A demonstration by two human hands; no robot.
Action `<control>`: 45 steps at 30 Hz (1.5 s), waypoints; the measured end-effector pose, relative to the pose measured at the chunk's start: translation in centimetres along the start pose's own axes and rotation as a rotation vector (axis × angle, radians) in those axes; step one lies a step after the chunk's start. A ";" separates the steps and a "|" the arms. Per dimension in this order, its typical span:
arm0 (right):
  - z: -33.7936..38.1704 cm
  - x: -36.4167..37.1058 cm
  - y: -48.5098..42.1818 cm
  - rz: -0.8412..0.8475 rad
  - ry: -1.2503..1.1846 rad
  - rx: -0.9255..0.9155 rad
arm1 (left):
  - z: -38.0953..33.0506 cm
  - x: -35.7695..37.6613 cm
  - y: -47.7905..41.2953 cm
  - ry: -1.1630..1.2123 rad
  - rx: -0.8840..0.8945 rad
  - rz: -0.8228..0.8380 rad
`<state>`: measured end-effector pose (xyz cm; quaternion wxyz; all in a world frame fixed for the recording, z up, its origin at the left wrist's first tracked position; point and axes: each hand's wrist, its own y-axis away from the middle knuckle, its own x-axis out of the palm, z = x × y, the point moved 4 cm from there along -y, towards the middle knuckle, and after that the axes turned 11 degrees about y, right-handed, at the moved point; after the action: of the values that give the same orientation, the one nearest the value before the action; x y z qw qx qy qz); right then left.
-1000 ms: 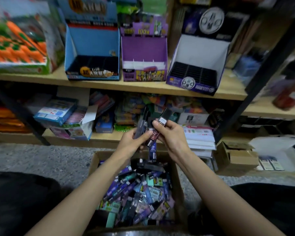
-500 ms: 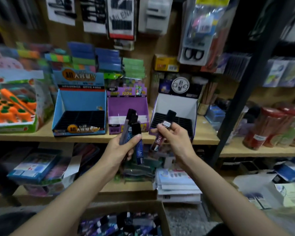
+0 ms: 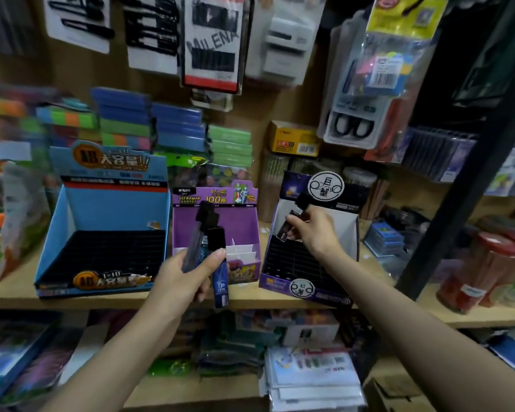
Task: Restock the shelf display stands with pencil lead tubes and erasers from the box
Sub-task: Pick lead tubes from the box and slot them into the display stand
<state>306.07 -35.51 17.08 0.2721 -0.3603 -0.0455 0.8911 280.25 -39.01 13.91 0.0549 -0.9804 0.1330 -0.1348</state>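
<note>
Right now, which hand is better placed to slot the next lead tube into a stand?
Right. The right hand pinches a single tube over the slot grid of the white-walled stand. The left hand grips several tubes, lower, in front of the purple stand.

White hanging card of black hair clips (image 3: pixel 211 43) reads "MILENA". Blue cardboard display stand (image 3: pixel 110 179): "大容量". Purple cardboard display stand (image 3: pixel 217 200): "ULTRAMAN", "100", possibly "0.7 HB".
</note>
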 end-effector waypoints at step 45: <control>5.6 0.9 14.6 0.332 -0.210 -0.207 | 0.6 2.6 2.5 0.054 -0.153 0.054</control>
<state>295.16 -46.78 16.59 0.0772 -0.2941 -0.1048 0.9469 282.23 -42.08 13.66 -0.0202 -0.9737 0.1709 -0.1492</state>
